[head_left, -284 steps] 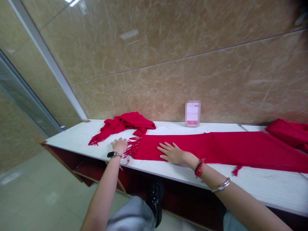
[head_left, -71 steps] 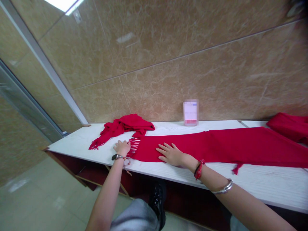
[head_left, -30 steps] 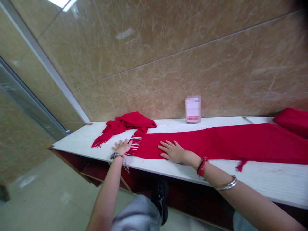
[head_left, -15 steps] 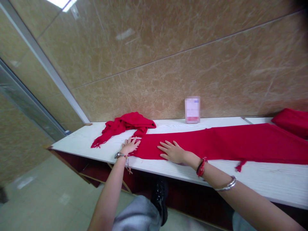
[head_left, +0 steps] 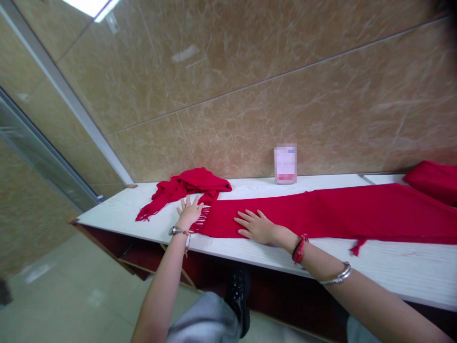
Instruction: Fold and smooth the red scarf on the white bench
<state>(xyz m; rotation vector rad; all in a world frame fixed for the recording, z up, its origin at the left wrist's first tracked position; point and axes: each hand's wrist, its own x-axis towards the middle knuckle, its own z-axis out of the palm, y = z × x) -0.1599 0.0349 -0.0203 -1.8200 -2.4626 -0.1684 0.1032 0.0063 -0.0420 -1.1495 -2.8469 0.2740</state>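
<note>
Working at a long red cloth scarf [head_left: 339, 212] lying flat along a white wood-grain table [head_left: 403, 264], and facing a red stranded fringe [head_left: 204, 221] at the scarf's left end. Resting the open right hand [head_left: 257, 227] palm down on the scarf, near that end, fingers fanned out. Holding the left hand [head_left: 190, 214] open too, fingers spread, at the scarf's fringed tip; leaving any contact with the strands hard to tell. Seeing a small red tassel [head_left: 358, 247] poking out past the scarf's near edge, right of both hands. Finding a crumpled, fringed red shawl [head_left: 194, 182] lying just behind the scarf's left end, and a bunched red cloth [head_left: 435, 181] behind its right end. Seeing a pale, upright rectangular panel [head_left: 285, 164], pixelated across its face, standing behind the scarf, before a tan marbled wall [head_left: 250, 119]. Showing a glossy black shoe [head_left: 237, 300] below the scarf, beside dark-red shelving [head_left: 143, 255].
</note>
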